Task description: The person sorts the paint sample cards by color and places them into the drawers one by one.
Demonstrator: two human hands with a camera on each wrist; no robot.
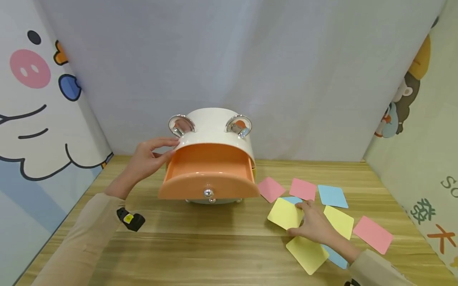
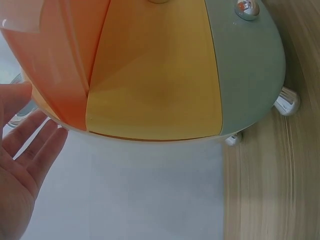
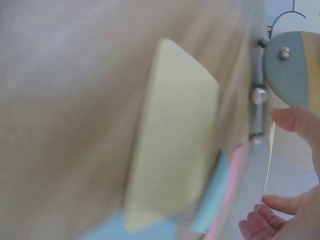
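Note:
A small rounded desktop drawer cabinet (image 1: 214,125) has a white shell and silver ear-shaped rings. Its orange top drawer (image 1: 207,184) is pulled out, with bare orange floor visible. My left hand (image 1: 148,161) touches the shell's left edge beside that drawer, fingers extended along the side. Right of the cabinet, my right hand (image 1: 315,224) pinches a yellow card (image 1: 284,213) by its edges between thumb and fingers. In the right wrist view that card appears edge-on, tilted above the table. Another yellow card (image 1: 307,254) lies beneath the hand.
Scattered on the wooden table (image 1: 171,254) are a yellow card (image 1: 338,222), pink cards (image 1: 373,234) and blue cards (image 1: 332,196), some overlapping. Below the orange drawer are a yellow drawer (image 2: 155,75) and a grey-green one (image 2: 250,70). Cartoon-printed panels (image 1: 39,119) flank the table.

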